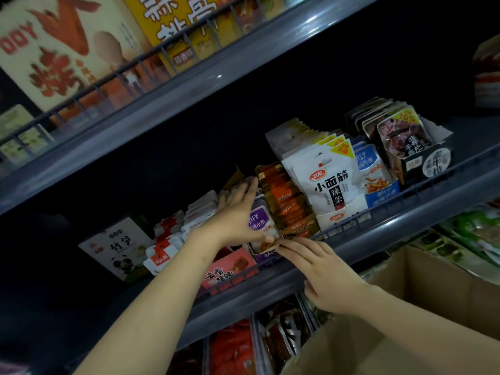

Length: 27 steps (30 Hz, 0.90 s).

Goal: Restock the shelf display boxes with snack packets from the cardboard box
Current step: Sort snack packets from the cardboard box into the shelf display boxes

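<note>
From the head view, the left hand [238, 212] reaches onto the middle shelf [378, 234], fingers spread along the back of a row of orange snack packets [289, 204] and thumb pinching the row's front end. The right hand [324, 274] lies fairly flat, fingertips pressing that same front end at the shelf rail, holding nothing. The cardboard box [422, 307] sits open at lower right, just below the shelf.

Dark gap [189, 169] above packed packets [286, 204]
</note>
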Motion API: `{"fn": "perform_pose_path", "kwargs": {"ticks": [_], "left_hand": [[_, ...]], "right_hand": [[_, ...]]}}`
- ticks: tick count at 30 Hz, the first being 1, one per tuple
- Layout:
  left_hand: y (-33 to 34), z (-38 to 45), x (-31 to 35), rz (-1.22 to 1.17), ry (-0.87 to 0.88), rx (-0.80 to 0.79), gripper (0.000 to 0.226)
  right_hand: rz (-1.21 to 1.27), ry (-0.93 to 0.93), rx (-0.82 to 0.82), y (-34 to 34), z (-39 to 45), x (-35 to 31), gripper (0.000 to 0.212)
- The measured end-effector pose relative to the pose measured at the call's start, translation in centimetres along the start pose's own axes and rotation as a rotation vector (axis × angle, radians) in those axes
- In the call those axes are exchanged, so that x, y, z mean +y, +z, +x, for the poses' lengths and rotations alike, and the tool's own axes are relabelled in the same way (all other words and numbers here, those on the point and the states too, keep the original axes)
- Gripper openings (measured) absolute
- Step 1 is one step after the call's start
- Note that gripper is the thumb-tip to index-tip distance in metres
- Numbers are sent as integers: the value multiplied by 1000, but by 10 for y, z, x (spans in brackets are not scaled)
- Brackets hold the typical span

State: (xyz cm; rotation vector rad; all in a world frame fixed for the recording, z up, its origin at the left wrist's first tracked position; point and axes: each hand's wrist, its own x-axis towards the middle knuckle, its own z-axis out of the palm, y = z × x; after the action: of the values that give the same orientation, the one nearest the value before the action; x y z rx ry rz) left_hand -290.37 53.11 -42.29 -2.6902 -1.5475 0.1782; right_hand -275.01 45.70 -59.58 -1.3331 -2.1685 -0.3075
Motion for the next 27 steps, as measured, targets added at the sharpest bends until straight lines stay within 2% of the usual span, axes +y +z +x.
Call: {"fn": "perform_pose_path", "kwargs": {"ticks": [5, 9, 13, 17, 22, 27], "left_hand": [[5, 7, 27, -24, 115, 6, 118], [-1, 18, 38, -85, 68, 6, 95], [-4, 27, 38, -152, 13, -7, 88], [-3, 32, 47, -80, -22, -50, 87], [8, 35, 62, 62, -36, 84, 83], [13, 45, 54, 3, -63, 18, 106]], "right_hand": [[-68, 48, 5, -8, -14, 15, 92], [-113, 66, 11, -8, -19, 28, 90], [-137, 69, 50, -7, -15, 36, 83], [-135, 85, 95, -1, -11, 32, 79], [-118, 146, 159, 2, -3, 25, 73], [-85, 147, 186, 2, 4, 27, 64]]}}
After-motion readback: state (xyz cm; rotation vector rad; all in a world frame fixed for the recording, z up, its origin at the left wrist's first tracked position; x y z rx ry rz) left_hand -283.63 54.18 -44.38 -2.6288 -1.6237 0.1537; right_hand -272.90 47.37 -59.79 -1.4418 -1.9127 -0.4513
